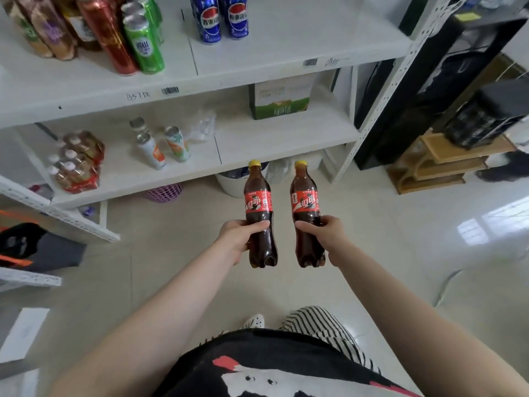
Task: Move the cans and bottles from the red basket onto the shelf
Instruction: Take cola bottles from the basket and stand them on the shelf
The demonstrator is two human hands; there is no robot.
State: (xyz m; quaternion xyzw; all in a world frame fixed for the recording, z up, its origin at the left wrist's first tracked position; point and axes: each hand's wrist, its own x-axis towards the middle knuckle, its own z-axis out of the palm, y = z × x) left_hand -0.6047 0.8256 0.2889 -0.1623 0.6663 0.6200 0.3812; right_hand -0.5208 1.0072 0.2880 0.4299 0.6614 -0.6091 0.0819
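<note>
My left hand grips a cola bottle with a red label and yellow cap around its lower half. My right hand grips a second, matching cola bottle the same way. Both bottles are upright, side by side, held out in front of the white shelf, just before its lower board's front edge. The upper board carries blue cans, a green can and a red can. The red basket is out of view.
The lower board holds a shrink-wrapped bottle pack, small white bottles and a green-and-white carton. Under it sit a purple basket and a white bucket. Black cabinet and wooden steps stand to the right.
</note>
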